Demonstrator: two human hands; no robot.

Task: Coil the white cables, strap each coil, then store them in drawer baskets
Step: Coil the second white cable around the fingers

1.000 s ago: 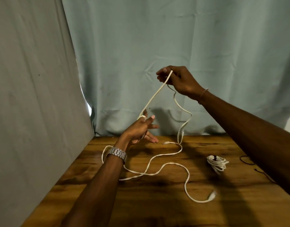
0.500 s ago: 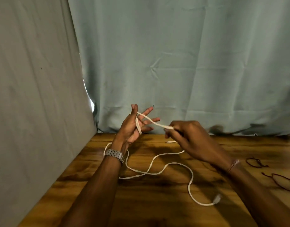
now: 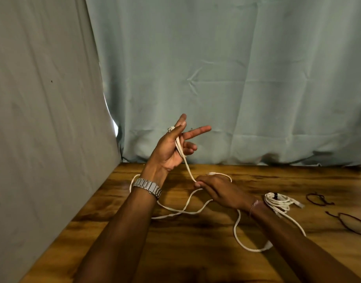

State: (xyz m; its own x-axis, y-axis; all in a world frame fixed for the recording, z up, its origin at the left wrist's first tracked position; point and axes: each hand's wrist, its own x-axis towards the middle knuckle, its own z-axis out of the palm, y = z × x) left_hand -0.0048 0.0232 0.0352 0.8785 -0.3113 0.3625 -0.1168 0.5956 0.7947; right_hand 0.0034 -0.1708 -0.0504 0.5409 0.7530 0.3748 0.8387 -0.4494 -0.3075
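Left hand (image 3: 171, 148) is holding up the white cable (image 3: 187, 164) — fingers spread, thumb pinning it. Right hand (image 3: 220, 188) is pinching the strand low over the wooden table (image 3: 196, 252) — slack looping there. Coiled cable (image 3: 277, 202) is lying just right.

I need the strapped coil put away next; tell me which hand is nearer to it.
Right. The right hand lies just left of the strapped coil, its wrist beside it; the left hand is raised farther left.
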